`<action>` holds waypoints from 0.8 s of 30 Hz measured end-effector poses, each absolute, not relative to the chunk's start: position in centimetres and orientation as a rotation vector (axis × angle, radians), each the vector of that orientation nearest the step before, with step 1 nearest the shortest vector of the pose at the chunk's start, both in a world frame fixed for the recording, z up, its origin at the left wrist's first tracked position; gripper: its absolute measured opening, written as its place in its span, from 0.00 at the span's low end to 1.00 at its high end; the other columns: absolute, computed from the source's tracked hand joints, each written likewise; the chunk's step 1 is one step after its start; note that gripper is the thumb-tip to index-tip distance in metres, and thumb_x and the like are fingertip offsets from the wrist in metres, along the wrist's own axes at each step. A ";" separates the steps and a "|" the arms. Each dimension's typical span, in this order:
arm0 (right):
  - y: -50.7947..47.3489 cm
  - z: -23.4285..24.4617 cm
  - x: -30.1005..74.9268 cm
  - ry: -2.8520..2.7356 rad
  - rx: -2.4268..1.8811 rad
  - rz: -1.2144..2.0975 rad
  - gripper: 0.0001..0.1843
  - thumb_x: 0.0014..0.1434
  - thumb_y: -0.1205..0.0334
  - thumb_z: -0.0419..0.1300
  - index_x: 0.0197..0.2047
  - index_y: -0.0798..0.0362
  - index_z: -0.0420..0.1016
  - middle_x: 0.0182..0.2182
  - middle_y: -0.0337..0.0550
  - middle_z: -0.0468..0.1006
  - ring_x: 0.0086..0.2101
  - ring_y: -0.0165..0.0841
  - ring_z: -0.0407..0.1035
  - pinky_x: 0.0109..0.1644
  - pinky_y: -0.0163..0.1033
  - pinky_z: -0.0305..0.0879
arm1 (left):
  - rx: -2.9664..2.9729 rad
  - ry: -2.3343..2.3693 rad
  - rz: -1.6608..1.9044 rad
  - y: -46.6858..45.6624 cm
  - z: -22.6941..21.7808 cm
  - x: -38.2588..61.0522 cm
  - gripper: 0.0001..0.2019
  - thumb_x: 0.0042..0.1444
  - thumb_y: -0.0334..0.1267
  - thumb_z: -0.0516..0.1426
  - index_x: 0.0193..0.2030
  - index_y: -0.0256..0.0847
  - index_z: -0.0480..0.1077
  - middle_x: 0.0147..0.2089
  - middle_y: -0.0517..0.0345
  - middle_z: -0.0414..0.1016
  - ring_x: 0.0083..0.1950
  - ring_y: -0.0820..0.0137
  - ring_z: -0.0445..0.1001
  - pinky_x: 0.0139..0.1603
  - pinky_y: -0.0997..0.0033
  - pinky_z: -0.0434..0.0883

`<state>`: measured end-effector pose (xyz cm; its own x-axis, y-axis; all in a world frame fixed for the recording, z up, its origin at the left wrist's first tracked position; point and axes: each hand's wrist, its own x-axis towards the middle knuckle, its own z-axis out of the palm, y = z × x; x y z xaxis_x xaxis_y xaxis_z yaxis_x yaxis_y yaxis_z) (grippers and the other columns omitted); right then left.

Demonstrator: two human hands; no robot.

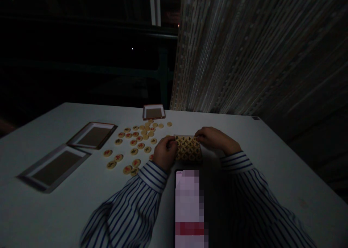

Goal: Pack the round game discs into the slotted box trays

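Observation:
A small box [201, 157] holds Chinese chess pieces [190, 144] set in neat rows, the visible ones bearing black characters. My left hand [165, 153] is closed at the box's left edge, fingers curled and thumb beside the upper left piece. At the far right corner of the box, my right hand [217, 138] has its fingertips drawn together, touching the corner and partly hiding it. Whether a single piece is between those fingertips, I cannot tell. Loose Chinese chess pieces [140, 145], with red, black or blank faces showing, lie scattered left of my left hand.
An open box half [153, 106] stands near the table's far edge. Two more shallow trays [115, 126] [49, 188] lie at the left. A lit phone [187, 204] rests in front of me on the white table [272, 150]. A string curtain [217, 52] hangs behind.

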<state>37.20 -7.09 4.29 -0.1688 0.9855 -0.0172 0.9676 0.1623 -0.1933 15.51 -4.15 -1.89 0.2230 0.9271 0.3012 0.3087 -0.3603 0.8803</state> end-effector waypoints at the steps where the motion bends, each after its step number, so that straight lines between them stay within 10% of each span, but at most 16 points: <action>1: -7.1 4.3 37.2 -2.306 -1.956 0.239 0.14 0.56 0.59 0.53 0.42 0.51 0.75 0.39 0.46 0.77 0.39 0.36 0.69 0.43 0.38 0.61 | 1.807 1.146 1.133 -4.1 -1.9 15.5 0.11 0.51 0.38 0.54 0.40 0.38 0.71 0.39 0.52 0.75 0.41 0.67 0.73 0.44 0.65 0.70; 24: -12.7 1.0 34.9 -1.612 -1.943 0.339 0.22 0.58 0.61 0.47 0.54 0.57 0.68 0.51 0.50 0.71 0.51 0.37 0.65 0.56 0.45 0.58 | 1.676 1.151 1.014 -4.3 -1.6 15.7 0.17 0.56 0.41 0.48 0.48 0.38 0.68 0.49 0.50 0.73 0.52 0.64 0.69 0.55 0.62 0.64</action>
